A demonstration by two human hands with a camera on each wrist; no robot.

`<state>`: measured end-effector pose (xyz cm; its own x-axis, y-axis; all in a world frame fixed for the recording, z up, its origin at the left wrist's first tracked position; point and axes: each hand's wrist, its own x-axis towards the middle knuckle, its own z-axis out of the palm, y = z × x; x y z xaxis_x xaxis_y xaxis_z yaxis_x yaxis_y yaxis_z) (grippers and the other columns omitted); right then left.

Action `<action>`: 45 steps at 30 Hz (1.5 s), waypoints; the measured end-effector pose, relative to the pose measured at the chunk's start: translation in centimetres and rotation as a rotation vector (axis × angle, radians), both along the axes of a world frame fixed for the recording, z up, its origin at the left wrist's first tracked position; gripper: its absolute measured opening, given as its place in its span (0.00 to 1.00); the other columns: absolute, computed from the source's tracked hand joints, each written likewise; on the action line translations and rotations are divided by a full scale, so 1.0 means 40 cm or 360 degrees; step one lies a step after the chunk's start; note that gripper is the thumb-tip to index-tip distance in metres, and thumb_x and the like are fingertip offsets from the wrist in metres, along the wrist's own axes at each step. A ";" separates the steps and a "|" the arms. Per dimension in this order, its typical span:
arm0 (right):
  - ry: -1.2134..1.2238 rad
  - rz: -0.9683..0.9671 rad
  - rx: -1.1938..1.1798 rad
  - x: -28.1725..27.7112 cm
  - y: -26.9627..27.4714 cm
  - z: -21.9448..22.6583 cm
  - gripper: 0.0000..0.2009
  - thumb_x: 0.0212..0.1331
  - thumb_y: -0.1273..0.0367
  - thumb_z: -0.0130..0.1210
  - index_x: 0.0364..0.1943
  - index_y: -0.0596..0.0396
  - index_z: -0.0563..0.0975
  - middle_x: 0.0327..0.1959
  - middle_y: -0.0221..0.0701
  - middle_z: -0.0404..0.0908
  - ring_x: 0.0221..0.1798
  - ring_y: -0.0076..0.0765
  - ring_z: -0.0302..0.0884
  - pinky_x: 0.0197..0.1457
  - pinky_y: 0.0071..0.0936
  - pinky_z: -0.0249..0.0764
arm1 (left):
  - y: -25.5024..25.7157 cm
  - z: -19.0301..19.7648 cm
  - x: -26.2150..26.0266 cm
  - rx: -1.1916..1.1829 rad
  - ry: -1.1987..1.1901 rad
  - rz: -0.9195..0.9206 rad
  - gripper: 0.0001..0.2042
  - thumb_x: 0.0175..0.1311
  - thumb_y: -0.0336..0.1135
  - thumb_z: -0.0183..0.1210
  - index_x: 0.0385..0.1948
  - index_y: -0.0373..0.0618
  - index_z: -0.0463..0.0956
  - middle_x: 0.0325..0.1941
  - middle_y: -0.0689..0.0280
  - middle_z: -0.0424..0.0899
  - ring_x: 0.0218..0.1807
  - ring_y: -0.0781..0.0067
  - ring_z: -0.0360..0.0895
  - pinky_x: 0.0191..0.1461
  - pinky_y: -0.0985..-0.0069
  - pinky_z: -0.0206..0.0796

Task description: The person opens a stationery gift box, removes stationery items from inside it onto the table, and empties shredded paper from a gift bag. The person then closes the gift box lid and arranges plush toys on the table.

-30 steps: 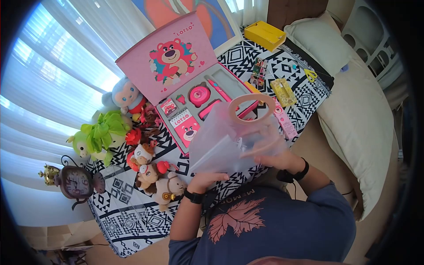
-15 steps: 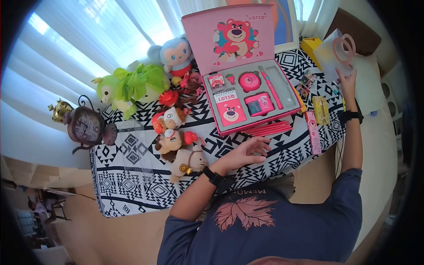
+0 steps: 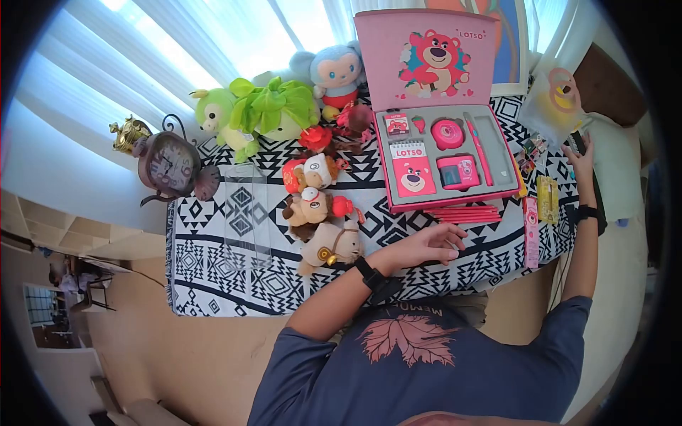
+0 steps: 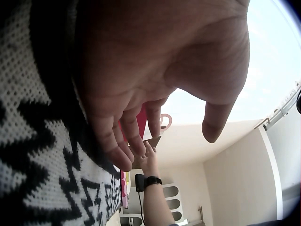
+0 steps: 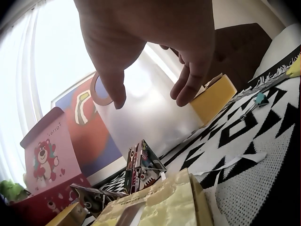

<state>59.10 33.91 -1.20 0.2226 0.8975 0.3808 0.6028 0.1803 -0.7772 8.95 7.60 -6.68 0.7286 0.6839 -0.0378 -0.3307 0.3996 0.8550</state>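
Right hand (image 5: pixel 150 30): fingers parted, grasping nothing (left hand (image 3: pixel 425 246) likewise); translucent handled bag (image 5: pixel 146 108), carried earlier, now stands by the yellow box (image 5: pixel 217 98); setting-aside appears complete.

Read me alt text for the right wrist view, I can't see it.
A right hand, holding nothing, hangs before a translucent bag. On patterned cloth, an open pink box stands at left, a yellow box at right, a pale yellow package in front.
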 end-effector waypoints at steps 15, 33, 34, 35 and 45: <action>0.0104 -0.0026 -0.0416 0.022 0.072 -0.072 0.41 0.65 0.60 0.69 0.79 0.58 0.61 0.66 0.42 0.79 0.43 0.26 0.85 0.35 0.22 0.79 | 0.002 -0.006 0.000 -0.0057 0.0004 0.0000 0.24 0.76 0.35 0.63 0.70 0.44 0.69 0.61 0.62 0.79 0.61 0.73 0.77 0.59 0.72 0.77; -0.0382 0.1067 -0.0338 -0.561 -0.236 0.147 0.11 0.65 0.70 0.65 0.47 0.59 0.81 0.36 0.28 0.83 0.37 0.25 0.79 0.40 0.26 0.74 | 0.033 0.167 -0.087 0.0751 0.1097 0.1322 0.13 0.70 0.37 0.70 0.29 0.43 0.77 0.22 0.78 0.73 0.25 0.90 0.63 0.28 0.82 0.53; -0.0462 0.1181 -0.0185 -0.593 -0.223 0.136 0.11 0.65 0.70 0.64 0.48 0.59 0.81 0.36 0.30 0.83 0.36 0.28 0.79 0.38 0.27 0.74 | 0.042 0.165 -0.097 0.0931 0.1325 0.1586 0.13 0.68 0.37 0.72 0.29 0.42 0.76 0.22 0.78 0.73 0.25 0.89 0.63 0.28 0.81 0.53; -0.0455 0.1168 -0.0177 -0.618 -0.199 0.123 0.11 0.65 0.70 0.64 0.48 0.59 0.81 0.36 0.30 0.83 0.36 0.28 0.79 0.38 0.27 0.74 | 0.053 0.157 -0.109 0.0944 0.1442 0.1665 0.14 0.63 0.35 0.73 0.30 0.42 0.74 0.22 0.77 0.70 0.26 0.87 0.62 0.29 0.81 0.53; -0.1000 0.1243 -0.0374 -0.711 -0.005 0.092 0.15 0.63 0.70 0.56 0.52 0.64 0.80 0.44 0.49 0.86 0.48 0.53 0.85 0.53 0.44 0.79 | 0.081 0.053 -0.154 0.0565 0.1105 0.1753 0.16 0.62 0.30 0.75 0.33 0.46 0.70 0.29 0.80 0.66 0.29 0.90 0.61 0.32 0.86 0.54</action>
